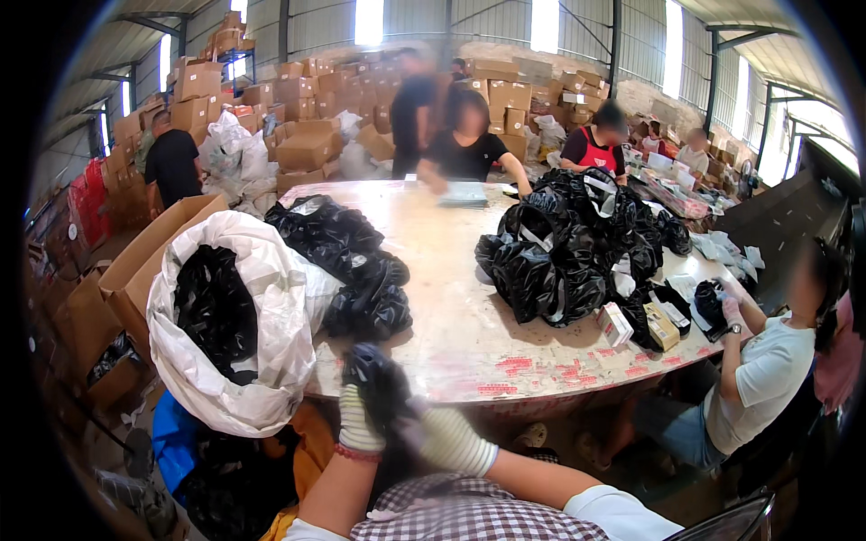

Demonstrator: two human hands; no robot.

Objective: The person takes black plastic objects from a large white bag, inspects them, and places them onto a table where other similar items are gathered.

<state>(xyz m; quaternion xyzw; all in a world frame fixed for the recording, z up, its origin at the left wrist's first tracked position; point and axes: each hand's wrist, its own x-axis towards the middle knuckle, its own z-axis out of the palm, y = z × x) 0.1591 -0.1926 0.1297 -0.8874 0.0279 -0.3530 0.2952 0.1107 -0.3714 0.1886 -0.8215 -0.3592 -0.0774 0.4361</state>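
Note:
In front of me, at the table's near edge, a dark, crumpled black bundle (372,374) is held up, its kind too blurred to make out. My left hand (361,422), in a pale striped knit glove with a red bracelet at the wrist, is closed round its lower part. Close against the bundle's right side is my right hand (451,440), gloved alike, its fingers smeared by motion. Left of my hands stands a white woven sack (293,298), its mouth rolled back over shiny black goods (215,311). More black bundles (338,239) lie beside it on the table (433,307).
A large pile of black bundles (568,243) covers the table's right part, with small boxes (615,325) beside it. One co-worker (767,361) handles a black item at the right; another (465,149) works across the table. An open carton (167,243) stands behind the sack.

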